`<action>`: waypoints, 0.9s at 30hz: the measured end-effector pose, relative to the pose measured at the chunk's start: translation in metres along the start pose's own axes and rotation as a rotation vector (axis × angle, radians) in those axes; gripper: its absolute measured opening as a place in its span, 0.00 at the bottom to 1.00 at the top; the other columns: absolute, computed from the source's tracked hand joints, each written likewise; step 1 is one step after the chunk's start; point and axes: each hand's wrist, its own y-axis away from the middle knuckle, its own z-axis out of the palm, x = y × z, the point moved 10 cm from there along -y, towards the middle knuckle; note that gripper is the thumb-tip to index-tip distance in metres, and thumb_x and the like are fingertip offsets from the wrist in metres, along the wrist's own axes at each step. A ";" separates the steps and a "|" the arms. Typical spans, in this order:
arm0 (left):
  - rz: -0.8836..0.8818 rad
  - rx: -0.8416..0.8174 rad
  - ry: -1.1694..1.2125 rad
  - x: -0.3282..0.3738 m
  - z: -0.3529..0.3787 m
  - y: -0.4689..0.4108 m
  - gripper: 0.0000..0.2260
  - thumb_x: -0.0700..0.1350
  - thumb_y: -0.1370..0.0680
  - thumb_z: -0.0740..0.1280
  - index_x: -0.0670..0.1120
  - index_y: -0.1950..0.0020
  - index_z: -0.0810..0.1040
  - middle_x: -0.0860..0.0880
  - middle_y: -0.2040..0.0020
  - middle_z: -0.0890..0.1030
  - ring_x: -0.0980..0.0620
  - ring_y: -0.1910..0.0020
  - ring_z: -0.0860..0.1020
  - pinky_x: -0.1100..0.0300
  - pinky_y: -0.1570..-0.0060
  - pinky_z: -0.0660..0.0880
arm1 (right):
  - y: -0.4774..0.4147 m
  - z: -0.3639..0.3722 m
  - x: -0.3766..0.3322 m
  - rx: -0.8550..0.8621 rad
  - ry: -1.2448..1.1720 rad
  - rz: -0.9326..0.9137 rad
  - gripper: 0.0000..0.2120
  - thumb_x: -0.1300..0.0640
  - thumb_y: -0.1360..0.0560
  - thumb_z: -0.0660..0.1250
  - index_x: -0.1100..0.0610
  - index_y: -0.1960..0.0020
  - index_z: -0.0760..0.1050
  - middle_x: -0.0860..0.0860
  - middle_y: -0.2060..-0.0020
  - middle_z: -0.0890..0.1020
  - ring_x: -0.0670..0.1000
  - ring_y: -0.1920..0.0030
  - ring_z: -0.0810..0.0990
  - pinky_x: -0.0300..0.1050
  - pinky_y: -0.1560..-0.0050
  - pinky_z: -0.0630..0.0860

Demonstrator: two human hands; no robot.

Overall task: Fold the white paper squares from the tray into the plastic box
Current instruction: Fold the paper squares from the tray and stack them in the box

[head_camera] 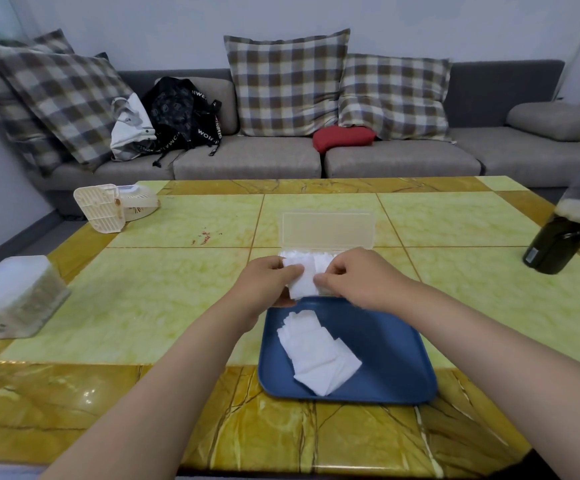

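Midway, the left hand (268, 284) and right hand (354, 277) are pinching one white paper square (303, 285) between them, folding it; just beyond them the plastic box (328, 233) is holding folded ones, while a pile (318, 355) is waiting on the tray (396, 362) beneath.

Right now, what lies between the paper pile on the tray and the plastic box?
Head view: the left hand and right hand, pinching one paper square between them.

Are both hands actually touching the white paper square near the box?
Touching. The head view shows the left hand and right hand each pinching the white paper square at its edges.
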 end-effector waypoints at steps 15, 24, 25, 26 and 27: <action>-0.006 0.061 0.045 -0.001 -0.007 0.005 0.06 0.44 0.20 0.66 0.42 0.49 0.80 0.42 0.50 0.83 0.47 0.57 0.84 0.56 0.57 0.84 | 0.031 0.059 -0.021 -0.471 0.343 -0.144 0.15 0.54 0.28 0.75 0.51 0.41 0.80 0.46 0.48 0.81 0.49 0.48 0.80 0.44 0.47 0.77; -0.049 0.072 0.345 -0.006 -0.003 -0.001 0.08 0.41 0.22 0.70 0.39 0.47 0.83 0.40 0.52 0.87 0.43 0.57 0.86 0.53 0.54 0.84 | 0.013 -0.005 0.003 -0.156 -0.512 0.098 0.04 0.62 0.26 0.74 0.60 0.51 0.82 0.52 0.73 0.79 0.48 0.80 0.70 0.37 0.78 0.60; -0.058 0.029 0.367 -0.005 0.005 0.000 0.08 0.41 0.21 0.70 0.39 0.46 0.83 0.41 0.53 0.87 0.45 0.57 0.86 0.55 0.55 0.84 | 0.011 -0.009 0.007 -0.088 -0.570 0.138 0.06 0.61 0.26 0.75 0.60 0.51 0.82 0.52 0.72 0.81 0.48 0.80 0.69 0.36 0.79 0.59; -0.066 -0.016 0.380 -0.004 0.013 0.001 0.09 0.42 0.22 0.70 0.38 0.45 0.83 0.41 0.53 0.87 0.46 0.58 0.86 0.57 0.57 0.83 | 0.010 -0.010 0.011 -0.037 -0.612 0.171 0.07 0.59 0.27 0.76 0.59 0.51 0.83 0.52 0.69 0.83 0.48 0.80 0.70 0.36 0.79 0.59; -0.072 -0.054 0.389 -0.002 0.020 0.002 0.09 0.42 0.22 0.70 0.38 0.45 0.83 0.41 0.53 0.87 0.46 0.57 0.86 0.58 0.57 0.83 | 0.009 -0.010 0.014 -0.005 -0.640 0.201 0.08 0.58 0.28 0.77 0.59 0.50 0.83 0.53 0.66 0.84 0.48 0.80 0.70 0.35 0.79 0.59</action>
